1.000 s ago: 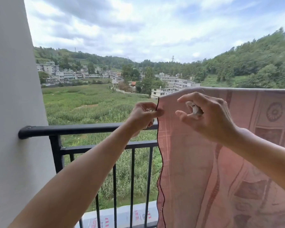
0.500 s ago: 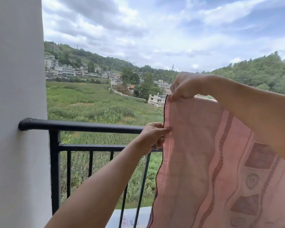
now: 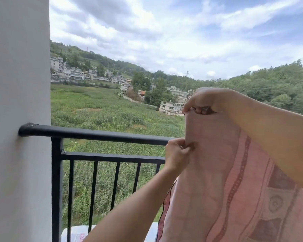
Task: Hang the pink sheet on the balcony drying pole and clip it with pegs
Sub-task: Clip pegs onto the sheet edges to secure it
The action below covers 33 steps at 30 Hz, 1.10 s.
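The pink patterned sheet (image 3: pixel 217 172) hangs on the right half of the view, its left edge falling in front of the railing. My right hand (image 3: pixel 205 100) is raised at the sheet's top left corner, fingers closed over the top edge; a small round metal part shows at its upper left, and I cannot tell whether it is a peg. My left hand (image 3: pixel 177 152) pinches the sheet's left edge lower down, level with the black top rail (image 3: pixel 94 134). The drying pole is hidden behind the cloth and my right hand.
A white wall (image 3: pixel 19 119) fills the left side, with the rail fixed into it. The black balcony railing (image 3: pixel 94 180) with vertical bars runs across the lower middle. White bags with red print (image 3: pixel 77 234) lie behind the bars at the bottom. Fields, houses and hills lie beyond.
My right hand rose from in front of the sheet to its top left corner and closed over the edge. My left hand slid lower along the left edge. The view turned slightly.
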Motion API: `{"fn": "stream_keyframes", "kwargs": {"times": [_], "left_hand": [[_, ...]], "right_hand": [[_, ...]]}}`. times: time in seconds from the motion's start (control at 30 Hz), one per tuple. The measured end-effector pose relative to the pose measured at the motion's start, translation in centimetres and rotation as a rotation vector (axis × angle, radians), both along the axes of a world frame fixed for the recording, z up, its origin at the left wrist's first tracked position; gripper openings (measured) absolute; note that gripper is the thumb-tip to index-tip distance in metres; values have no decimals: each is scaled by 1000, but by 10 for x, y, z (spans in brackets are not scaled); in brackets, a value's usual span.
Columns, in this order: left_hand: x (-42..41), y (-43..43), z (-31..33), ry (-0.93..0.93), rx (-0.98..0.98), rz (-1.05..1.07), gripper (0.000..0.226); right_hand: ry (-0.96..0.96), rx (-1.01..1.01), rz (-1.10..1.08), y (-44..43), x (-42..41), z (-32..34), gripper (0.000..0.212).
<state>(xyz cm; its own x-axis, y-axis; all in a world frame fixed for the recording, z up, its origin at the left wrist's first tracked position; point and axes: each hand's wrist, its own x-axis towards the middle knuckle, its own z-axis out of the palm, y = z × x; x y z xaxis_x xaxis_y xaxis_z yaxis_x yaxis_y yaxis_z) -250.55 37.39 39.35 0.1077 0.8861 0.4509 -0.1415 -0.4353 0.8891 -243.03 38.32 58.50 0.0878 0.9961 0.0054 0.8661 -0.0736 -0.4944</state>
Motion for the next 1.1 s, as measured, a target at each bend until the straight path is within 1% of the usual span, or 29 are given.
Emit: {"fn": "stream_keyframes", "kwargs": {"times": [0.07,0.13,0.17,0.2,0.23,0.27,0.3,0.33,0.37,0.4,0.43,0.47,0.5,0.57,0.63,0.67,0.7,0.73,0.8,0.87,0.93,1.0,1.1], "left_hand": [[-2,6,-2,-37,-69,-82,18],[-7,10,-3,-24,-77,-144,22],[-9,12,-4,-11,-83,-172,22],[-12,15,-4,-2,-92,-197,21],[-15,17,-3,-1,-95,-218,21],[-16,20,-4,0,-98,-236,23],[-18,22,-4,-1,-102,-248,25],[-20,23,-4,3,-100,-253,27],[-21,23,-5,11,-93,-256,27],[-22,22,-6,11,-87,-260,26],[-23,20,-7,4,-85,-264,24],[-23,18,-8,-11,-86,-261,23],[-22,16,-9,-32,-89,-249,24],[-18,15,-11,-90,-107,-197,21],[-13,15,-13,-158,-137,-160,7],[-11,15,-13,-182,-143,-149,4],[-9,16,-13,-194,-142,-141,8],[-8,16,-14,-197,-139,-136,11],[-7,16,-14,-199,-122,-147,14],[-8,16,-12,-199,-110,-161,15],[-9,18,-10,-199,-105,-149,15],[-11,20,-8,-188,-106,-129,13],[-13,23,-7,-167,-87,-131,12]], "right_hand": [[-73,51,-11,0,2,-3,23],[-171,250,-10,2,6,-9,21],[-189,398,27,2,7,-12,24],[-177,529,114,1,9,-13,29],[-171,583,232,-2,8,-13,30],[-194,561,353,-7,5,-15,26],[-259,486,435,-12,2,-18,19],[-403,399,454,-13,0,-23,11],[-610,340,427,-13,-1,-28,7],[-819,305,370,-11,1,-32,11],[-957,291,306,-8,5,-36,17],[-979,286,269,-4,9,-37,23],[-907,290,271,-3,13,-36,25],[-560,325,325,-1,17,-30,21],[-265,354,369,-7,11,-18,49],[-183,307,368,-9,9,-14,55],[-131,236,368,-10,7,-11,51],[-106,179,376,-12,4,-10,45],[-117,171,396,-15,1,-9,36],[-204,203,431,-16,-1,-13,36],[-268,220,453,-13,0,-17,27],[-230,223,457,-9,0,-19,21],[-96,187,444,-3,-1,-20,21]]}}
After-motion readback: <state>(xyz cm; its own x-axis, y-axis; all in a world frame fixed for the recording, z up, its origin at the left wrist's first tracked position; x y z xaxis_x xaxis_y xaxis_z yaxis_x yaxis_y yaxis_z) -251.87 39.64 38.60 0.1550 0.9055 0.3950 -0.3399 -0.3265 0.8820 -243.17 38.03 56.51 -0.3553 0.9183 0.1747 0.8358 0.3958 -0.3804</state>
